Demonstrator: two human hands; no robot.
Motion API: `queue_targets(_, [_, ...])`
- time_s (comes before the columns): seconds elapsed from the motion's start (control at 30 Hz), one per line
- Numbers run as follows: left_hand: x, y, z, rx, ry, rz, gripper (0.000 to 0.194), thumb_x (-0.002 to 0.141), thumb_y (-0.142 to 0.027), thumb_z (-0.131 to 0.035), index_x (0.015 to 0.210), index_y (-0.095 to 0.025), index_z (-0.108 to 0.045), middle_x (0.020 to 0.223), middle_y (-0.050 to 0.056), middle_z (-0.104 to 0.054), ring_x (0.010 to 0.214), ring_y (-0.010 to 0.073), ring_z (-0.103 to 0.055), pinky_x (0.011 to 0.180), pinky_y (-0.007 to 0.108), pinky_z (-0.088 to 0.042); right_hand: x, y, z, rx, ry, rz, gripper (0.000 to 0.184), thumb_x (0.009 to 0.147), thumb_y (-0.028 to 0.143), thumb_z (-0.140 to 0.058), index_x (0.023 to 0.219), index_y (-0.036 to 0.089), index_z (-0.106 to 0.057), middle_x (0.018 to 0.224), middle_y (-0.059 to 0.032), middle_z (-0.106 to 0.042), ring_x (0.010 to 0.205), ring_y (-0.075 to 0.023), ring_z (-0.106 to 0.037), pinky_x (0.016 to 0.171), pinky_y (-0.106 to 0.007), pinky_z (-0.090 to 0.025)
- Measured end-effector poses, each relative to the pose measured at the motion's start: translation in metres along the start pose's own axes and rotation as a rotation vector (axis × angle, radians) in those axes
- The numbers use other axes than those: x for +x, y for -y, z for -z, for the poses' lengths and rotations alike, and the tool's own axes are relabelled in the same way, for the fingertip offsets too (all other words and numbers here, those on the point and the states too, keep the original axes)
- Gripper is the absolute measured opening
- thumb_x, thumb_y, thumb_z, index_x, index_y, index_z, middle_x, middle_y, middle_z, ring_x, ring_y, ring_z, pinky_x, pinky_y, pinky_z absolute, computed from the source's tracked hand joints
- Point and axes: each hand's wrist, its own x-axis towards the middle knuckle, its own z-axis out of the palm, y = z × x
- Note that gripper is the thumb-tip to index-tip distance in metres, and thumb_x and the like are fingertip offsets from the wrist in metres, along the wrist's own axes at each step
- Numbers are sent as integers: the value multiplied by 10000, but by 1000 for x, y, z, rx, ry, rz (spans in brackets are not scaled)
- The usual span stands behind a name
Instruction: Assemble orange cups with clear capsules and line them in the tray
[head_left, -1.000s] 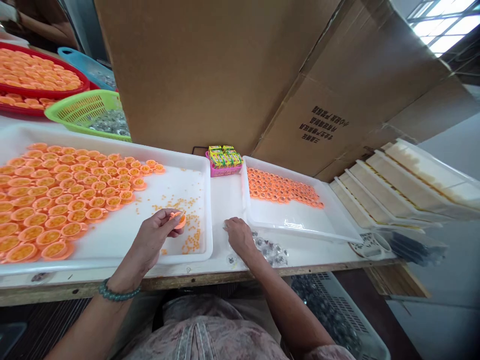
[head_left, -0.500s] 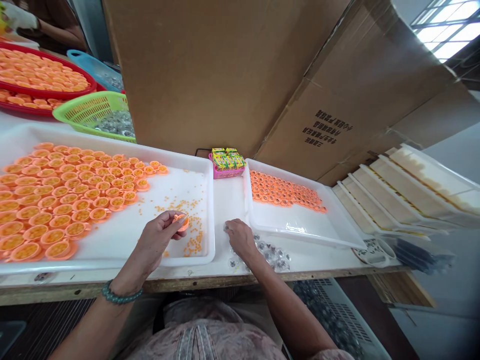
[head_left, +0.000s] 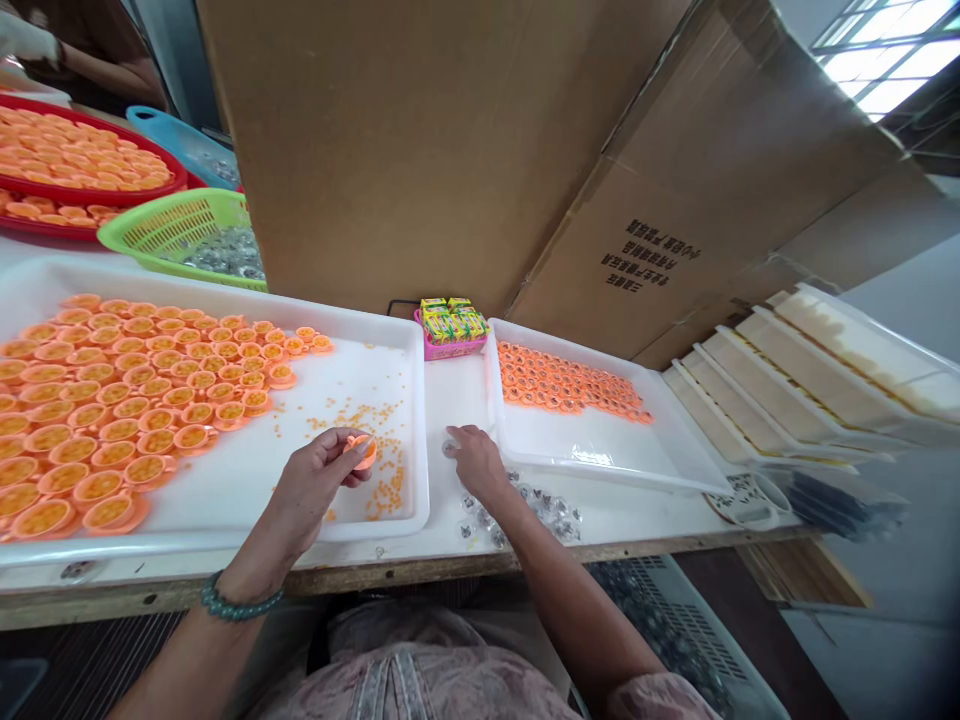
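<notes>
Held between the thumb and fingers of my left hand [head_left: 315, 485] is a small orange toy teacup [head_left: 364, 453], above the right end of the large white tray [head_left: 424, 440]. Rows of orange teacups [head_left: 116, 430] with yellow bits inside fill that tray's left part, and loose yellow beads [head_left: 386, 485] are scattered near my hand. Over the white table between two trays, my right hand [head_left: 481, 468] pinches a small clear plastic piece [head_left: 450, 448], partly hidden by the fingertips. Similar clear pieces [head_left: 553, 512] lie heaped beside my right wrist.
A second white tray [head_left: 615, 472] on the right holds rows of orange pieces. Behind stand a pink basket [head_left: 454, 350] of small packets and tall cardboard [head_left: 420, 150]. Stacked trays [head_left: 780, 390] lean at right. A green basket [head_left: 176, 225] and a co-worker's gloved hand [head_left: 26, 40] are at left.
My right hand has shifted slightly up and left, and the clear piece at its fingertips shows more. My left hand keeps the orange teacup almost in place. The view has tilted slightly.
</notes>
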Motion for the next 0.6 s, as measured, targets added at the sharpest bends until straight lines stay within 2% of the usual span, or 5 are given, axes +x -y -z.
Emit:
queue_targets(0.13, [-1, -2, -1, 3, -1, 7, 332, 703, -443, -660, 868, -161, -600, 724, 4, -605, 646, 146, -564, 602, 272, -425, 5, -1, -4, 16, 45, 10, 265, 796, 47, -506, 946, 189, -673, 895, -60, -642, 830, -155, -597, 732, -219, -413])
queue_targets(0.4, [0, 1, 1, -5, 40, 28, 310, 727, -434, -641, 894, -176, -601, 755, -2, -602, 658, 140, -568, 610, 259, -421, -6, 4, 13, 259, -184, -53, 102, 812, 216, -568, 739, 185, -631, 786, -37, -618, 712, -146, -579, 685, -250, -422])
queue_targets(0.47, [0, 0, 2, -14, 76, 38, 297, 727, -421, -645, 887, -175, -602, 747, -2, -597, 658, 139, -567, 613, 255, -417, -7, 9, 22, 427, -223, -115, 122, 823, 290, -558, 776, 189, -606, 726, -27, -612, 673, -151, -588, 649, -259, -436])
queue_targets(0.53, [0, -3, 2, -26, 115, 50, 291, 709, -394, -667, 893, -176, -603, 739, -5, -592, 653, 138, -570, 607, 250, -410, -6, 20, 31, 669, -187, -161, 154, 827, 343, -550, 835, 192, -584, 651, -10, -606, 641, -156, -606, 612, -259, -457])
queue_targets(0.6, [-1, -5, 1, -41, 146, 63, 302, 682, -363, -693, 907, -183, -603, 733, -10, -591, 645, 140, -576, 600, 248, -406, -4, 36, 36, 855, -146, -118, 160, 814, 338, -570, 885, 195, -579, 672, -11, -622, 665, -158, -620, 624, -264, -479])
